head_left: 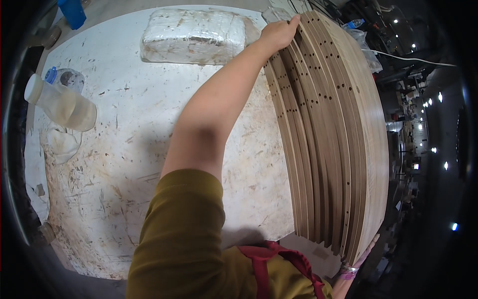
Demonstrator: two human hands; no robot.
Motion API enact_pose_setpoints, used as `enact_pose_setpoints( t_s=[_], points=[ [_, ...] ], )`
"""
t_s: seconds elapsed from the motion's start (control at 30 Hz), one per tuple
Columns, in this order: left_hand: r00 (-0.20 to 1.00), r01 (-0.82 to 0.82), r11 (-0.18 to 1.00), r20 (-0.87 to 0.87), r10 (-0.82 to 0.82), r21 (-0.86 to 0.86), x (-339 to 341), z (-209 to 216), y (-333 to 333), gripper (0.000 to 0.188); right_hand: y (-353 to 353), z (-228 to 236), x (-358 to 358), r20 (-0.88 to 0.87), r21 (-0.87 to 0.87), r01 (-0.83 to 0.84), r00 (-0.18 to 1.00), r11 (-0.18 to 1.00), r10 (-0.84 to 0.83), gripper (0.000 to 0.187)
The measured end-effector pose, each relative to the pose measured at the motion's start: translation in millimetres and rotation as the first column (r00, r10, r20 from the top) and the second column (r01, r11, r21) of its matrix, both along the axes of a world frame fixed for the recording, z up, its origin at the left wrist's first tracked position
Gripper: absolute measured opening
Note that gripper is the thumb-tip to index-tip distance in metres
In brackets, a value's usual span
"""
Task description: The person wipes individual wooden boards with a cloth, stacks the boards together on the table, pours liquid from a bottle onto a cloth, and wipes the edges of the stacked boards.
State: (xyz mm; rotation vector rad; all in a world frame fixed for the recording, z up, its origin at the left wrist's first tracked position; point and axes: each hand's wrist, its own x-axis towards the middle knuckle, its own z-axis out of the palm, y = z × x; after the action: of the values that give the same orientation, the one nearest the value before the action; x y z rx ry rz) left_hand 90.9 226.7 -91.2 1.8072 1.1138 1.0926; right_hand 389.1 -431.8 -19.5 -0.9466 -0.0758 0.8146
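A row of long wooden boards [326, 144] stands on edge, side by side, along the right of the white table. Rows of small dark holes run along their edges. My left arm reaches across the table, and my left hand [281, 35] is closed on the boards at their far end, thumb on top; its other fingers are largely hidden. At the near end, my right hand [367, 251] grips the outermost, paler board [371, 144] from its outer side, mostly hidden behind it. A band circles the right wrist.
The scuffed white table [114, 189] bears a plastic-wrapped block [191, 37] at the back. On the left are a cloudy bottle [67, 107], a blue-capped clear bottle [72, 78] and a crumpled white cloth [63, 143]. A white cable [413, 58] crosses beyond the boards.
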Motion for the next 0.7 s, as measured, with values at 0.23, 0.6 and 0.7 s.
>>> enact_pose_setpoints(
  t_s=[0.23,0.6,0.7],
  points=[
    [0.997,0.061,0.998,-0.050,-0.062,-0.020,-30.8,13.0,-35.8,0.077,29.4,15.8,16.2,-0.185,0.172,-0.075,0.977,0.982,0.107,0.058],
    [0.985,0.150,0.970,0.117,-0.129,-0.193,-110.7,22.4,-170.9,0.055,75.1,36.1,49.7,-0.037,0.132,-0.107,0.993,0.985,0.113,0.058],
    [0.976,0.144,0.930,0.201,-0.078,-0.338,-135.9,20.7,-218.7,0.051,80.5,38.0,65.4,0.057,0.066,-0.085,0.995,0.994,0.081,0.058]
  ],
)
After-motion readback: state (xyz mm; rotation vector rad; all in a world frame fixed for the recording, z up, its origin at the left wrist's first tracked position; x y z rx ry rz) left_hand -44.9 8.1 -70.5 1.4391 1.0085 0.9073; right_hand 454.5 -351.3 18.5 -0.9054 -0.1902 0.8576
